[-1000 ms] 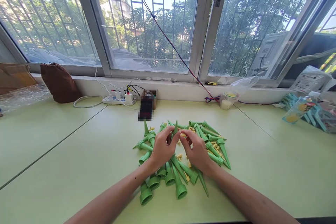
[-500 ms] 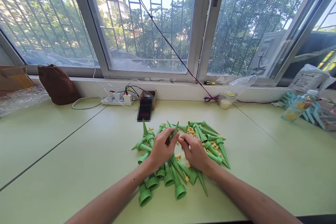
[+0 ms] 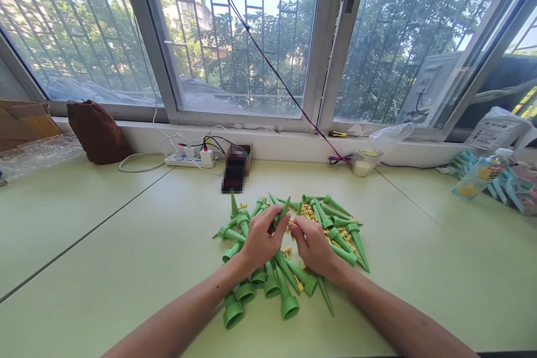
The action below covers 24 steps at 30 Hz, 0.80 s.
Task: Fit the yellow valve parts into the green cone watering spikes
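Note:
My left hand (image 3: 263, 238) is closed around a green cone-shaped plastic spike (image 3: 285, 208), its narrow tip pointing up. Close beside it, the fingers of my right hand (image 3: 312, 241) are pinched on a small yellow plastic piece (image 3: 290, 225), mostly hidden by the fingertips. Around and under both hands lie several more green spikes with wide, ribbed, open caps, such as one spike (image 3: 289, 306) nearest me. Small yellow pieces (image 3: 310, 212) are heaped among the spikes behind my right hand. One spike (image 3: 234, 207) stands upright on its cap at the left back.
Along the windowsill are a brown cloth bag (image 3: 96, 133), a power strip (image 3: 191, 161), a small box (image 3: 241, 156) with a dark blurred item before it, and a plastic bag with a cup (image 3: 364, 162). A bottle (image 3: 482, 174) lies tilted against light-blue items at the right.
The view has shifted slightly, so everything sits a little further right. Both hands stay close together with the same hold; the right fingertips have turned a little over the yellow piece.

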Each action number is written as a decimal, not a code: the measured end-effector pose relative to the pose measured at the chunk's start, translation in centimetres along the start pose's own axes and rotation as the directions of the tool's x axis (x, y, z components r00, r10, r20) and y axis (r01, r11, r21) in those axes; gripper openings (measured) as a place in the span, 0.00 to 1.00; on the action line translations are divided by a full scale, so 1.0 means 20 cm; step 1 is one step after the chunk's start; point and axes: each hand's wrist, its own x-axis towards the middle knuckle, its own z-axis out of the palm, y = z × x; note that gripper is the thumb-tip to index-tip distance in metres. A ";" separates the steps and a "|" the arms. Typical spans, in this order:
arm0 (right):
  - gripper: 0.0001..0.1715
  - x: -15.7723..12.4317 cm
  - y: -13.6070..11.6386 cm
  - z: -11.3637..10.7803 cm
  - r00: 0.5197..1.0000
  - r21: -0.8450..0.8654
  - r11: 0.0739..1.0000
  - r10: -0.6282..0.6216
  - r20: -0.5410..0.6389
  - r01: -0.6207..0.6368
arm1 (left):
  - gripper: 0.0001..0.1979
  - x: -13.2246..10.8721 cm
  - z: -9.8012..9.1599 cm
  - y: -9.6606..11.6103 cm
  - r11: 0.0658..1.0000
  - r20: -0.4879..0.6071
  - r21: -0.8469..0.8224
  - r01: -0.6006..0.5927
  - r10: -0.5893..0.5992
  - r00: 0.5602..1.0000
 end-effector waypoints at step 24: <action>0.17 0.02 -0.03 0.00 0.994 0.046 0.999 0.004 -0.107 0.001 | 0.13 0.05 -0.02 0.01 0.929 0.018 -0.237 0.283 -0.287 0.958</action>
